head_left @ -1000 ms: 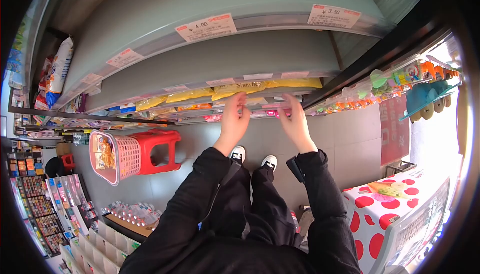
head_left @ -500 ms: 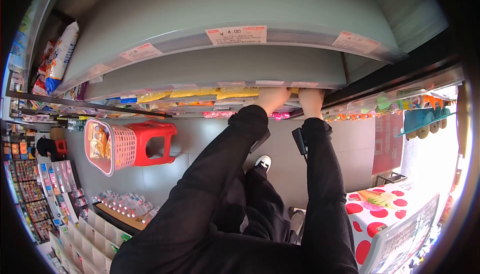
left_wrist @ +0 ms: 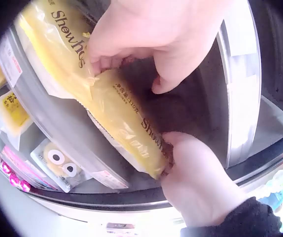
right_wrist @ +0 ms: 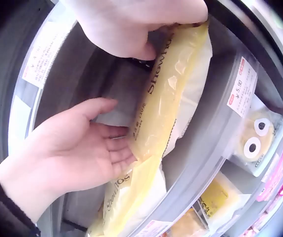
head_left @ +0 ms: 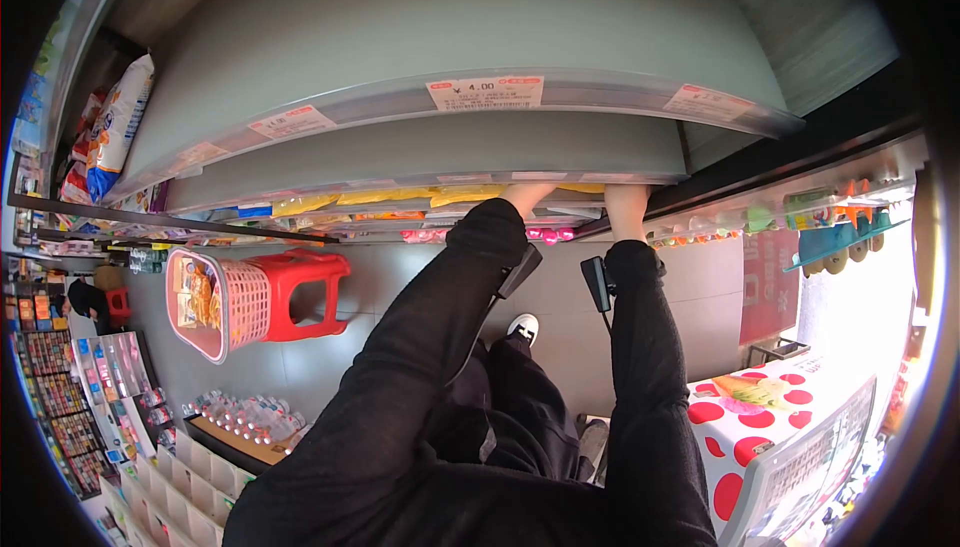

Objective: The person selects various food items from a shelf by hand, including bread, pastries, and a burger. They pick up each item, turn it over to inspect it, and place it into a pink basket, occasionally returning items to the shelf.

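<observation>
Yellow "Showhos" packages [head_left: 465,193] [left_wrist: 124,118] [right_wrist: 168,84] lie in a row along a lower shelf. In the head view my left hand [head_left: 528,197] and right hand [head_left: 628,211] reach under the shelf above, fingers hidden. My left hand [left_wrist: 156,34] [right_wrist: 77,150] has its fingers extended against the back side where two packages meet, thumb apart from them. At the other end of the rightmost package, my right hand [left_wrist: 196,180] [right_wrist: 136,22] grips the wrapper's end, its fingers bent round it. That package lies lengthwise between the two hands.
An upper shelf edge [head_left: 380,105] with price tags overhangs the hands. Below hang shelves with an eyed package [left_wrist: 60,160] [right_wrist: 254,140]. A pink basket [head_left: 240,302] sits by a red stool [head_left: 310,297] at left; a dotted freezer [head_left: 725,447] stands at lower right.
Both hands have moved from in front of the shelf to beneath the upper board, onto the yellow packages. Since half a second ago, the head view has shifted slightly while the hands stay at the row.
</observation>
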Demonstrator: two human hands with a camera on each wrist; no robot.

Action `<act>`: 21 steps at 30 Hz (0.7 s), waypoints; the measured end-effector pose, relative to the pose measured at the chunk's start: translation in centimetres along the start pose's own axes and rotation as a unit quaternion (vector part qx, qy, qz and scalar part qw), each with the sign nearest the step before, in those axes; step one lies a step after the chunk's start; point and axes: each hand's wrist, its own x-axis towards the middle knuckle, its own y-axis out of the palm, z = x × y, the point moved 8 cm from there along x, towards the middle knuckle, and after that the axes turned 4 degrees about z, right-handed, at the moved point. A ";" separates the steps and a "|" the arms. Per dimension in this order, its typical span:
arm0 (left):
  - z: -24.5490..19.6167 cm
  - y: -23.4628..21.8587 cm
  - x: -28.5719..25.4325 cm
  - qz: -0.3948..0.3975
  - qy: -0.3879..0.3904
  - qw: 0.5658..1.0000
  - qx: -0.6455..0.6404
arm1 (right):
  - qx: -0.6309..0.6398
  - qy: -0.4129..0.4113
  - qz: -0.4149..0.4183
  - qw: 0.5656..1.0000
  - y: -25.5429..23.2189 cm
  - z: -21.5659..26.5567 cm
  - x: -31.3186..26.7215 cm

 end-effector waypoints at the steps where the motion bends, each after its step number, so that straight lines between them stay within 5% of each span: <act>1: 0.4 -0.3 0.2 0.005 -0.009 1.000 -0.018 | -0.001 0.001 -0.001 1.000 -0.4 0.5 -0.2; 7: 2.0 -0.1 -1.1 0.036 -0.063 0.989 -0.128 | -0.064 -0.053 -0.057 0.995 -4.5 5.6 -2.1; 10: 3.4 -0.7 -3.6 0.054 -0.090 0.977 -0.183 | -0.063 0.027 0.013 0.998 -4.3 5.1 -3.7; 16: 4.7 -0.4 -4.5 0.078 -0.153 0.945 -0.278 | 0.047 -0.013 -0.037 0.998 -5.4 6.8 -9.2; 21: 1.9 -2.1 -7.4 0.074 -0.131 0.896 -0.419 | 0.109 -0.003 0.020 0.994 -7.1 7.6 -14.2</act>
